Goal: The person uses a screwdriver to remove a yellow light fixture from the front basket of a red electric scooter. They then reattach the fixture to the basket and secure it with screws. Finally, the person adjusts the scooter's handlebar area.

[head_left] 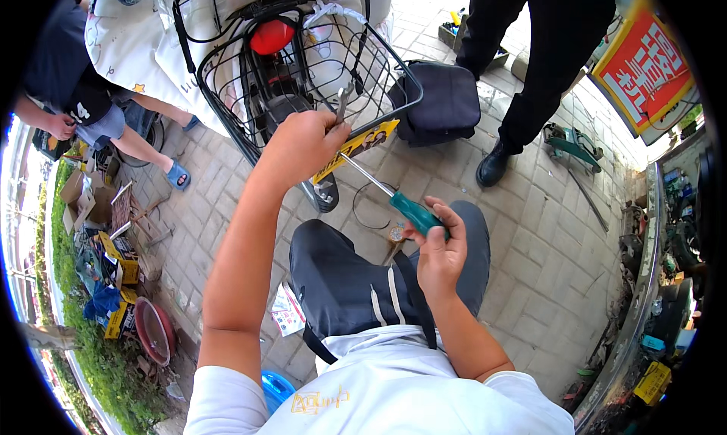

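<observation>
My left hand (pixel 301 146) is closed at the front edge of a black wire basket (pixel 344 45), with the open end of a metal wrench (pixel 343 100) sticking up from its fingers. A yellow plate (pixel 379 137) with printed pictures hangs at the basket's lower edge, partly behind this hand. In my right hand (pixel 441 257) is a screwdriver (pixel 415 212) with a green handle. Its steel shaft points up and left, and the tip is at the plate's lower edge; whether it touches a screw cannot be made out. Inside the wire basket a red reflector (pixel 273 37) shows.
A dark bag (pixel 439 102) sits right of the basket, beside a standing person's black shoe (pixel 492 168). Another person's blue slipper (pixel 179 175) is at left. Cardboard boxes (pixel 89 196) and a red basin (pixel 154 330) lie farther left. A green metal tool (pixel 573 149) stands right on the paving.
</observation>
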`<action>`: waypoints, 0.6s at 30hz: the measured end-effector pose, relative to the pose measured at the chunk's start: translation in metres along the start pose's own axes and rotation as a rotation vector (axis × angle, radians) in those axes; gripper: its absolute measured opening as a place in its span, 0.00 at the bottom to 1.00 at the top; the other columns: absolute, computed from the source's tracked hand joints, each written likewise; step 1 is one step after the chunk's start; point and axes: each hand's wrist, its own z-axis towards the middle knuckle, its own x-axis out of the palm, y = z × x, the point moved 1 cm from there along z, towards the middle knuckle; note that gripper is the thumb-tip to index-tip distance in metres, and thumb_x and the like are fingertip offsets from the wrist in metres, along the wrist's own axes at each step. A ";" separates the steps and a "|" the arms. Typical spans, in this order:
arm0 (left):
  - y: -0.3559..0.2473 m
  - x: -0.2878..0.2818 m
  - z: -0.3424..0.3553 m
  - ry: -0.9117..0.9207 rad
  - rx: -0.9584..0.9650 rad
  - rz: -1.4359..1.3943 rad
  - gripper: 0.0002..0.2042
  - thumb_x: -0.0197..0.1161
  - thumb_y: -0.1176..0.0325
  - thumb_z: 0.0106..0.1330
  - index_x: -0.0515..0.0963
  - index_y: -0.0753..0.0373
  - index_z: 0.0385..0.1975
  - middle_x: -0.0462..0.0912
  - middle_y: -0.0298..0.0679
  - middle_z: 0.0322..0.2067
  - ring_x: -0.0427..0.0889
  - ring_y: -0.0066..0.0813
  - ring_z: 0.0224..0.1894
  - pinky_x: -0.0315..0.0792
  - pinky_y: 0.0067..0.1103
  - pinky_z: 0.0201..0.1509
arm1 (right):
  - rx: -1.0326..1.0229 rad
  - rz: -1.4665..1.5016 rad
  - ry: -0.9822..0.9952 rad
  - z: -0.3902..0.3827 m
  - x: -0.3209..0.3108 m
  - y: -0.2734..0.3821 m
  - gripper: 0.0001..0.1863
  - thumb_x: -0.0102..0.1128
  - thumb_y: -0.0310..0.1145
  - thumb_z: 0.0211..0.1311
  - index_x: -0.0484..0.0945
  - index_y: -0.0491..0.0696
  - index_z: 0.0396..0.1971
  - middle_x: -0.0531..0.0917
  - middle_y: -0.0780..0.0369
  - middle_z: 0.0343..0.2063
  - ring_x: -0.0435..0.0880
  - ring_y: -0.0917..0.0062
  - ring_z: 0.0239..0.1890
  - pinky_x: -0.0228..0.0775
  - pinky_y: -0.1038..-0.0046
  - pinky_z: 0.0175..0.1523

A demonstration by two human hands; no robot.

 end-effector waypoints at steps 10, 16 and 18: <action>0.001 0.002 0.001 -0.033 -0.032 -0.006 0.14 0.58 0.63 0.66 0.81 0.70 0.34 0.80 0.52 0.24 0.79 0.47 0.26 0.73 0.32 0.34 | -0.070 0.036 0.027 -0.001 0.000 -0.003 0.16 0.53 0.29 0.69 0.67 0.43 0.54 0.66 0.53 0.61 0.81 0.73 0.42 0.78 0.71 0.45; 0.000 -0.002 -0.001 -0.043 -0.009 -0.007 0.13 0.58 0.64 0.66 0.80 0.70 0.33 0.81 0.53 0.26 0.80 0.51 0.30 0.73 0.34 0.36 | -0.140 0.014 0.055 -0.001 -0.001 -0.007 0.14 0.47 0.28 0.71 0.67 0.43 0.54 0.66 0.51 0.60 0.83 0.71 0.42 0.79 0.69 0.46; 0.002 -0.001 -0.001 -0.053 -0.004 0.002 0.13 0.58 0.64 0.66 0.80 0.70 0.33 0.81 0.54 0.26 0.80 0.52 0.30 0.73 0.34 0.36 | -0.281 -0.147 0.052 -0.001 0.001 -0.009 0.14 0.48 0.28 0.71 0.67 0.43 0.54 0.66 0.52 0.59 0.83 0.71 0.43 0.79 0.69 0.48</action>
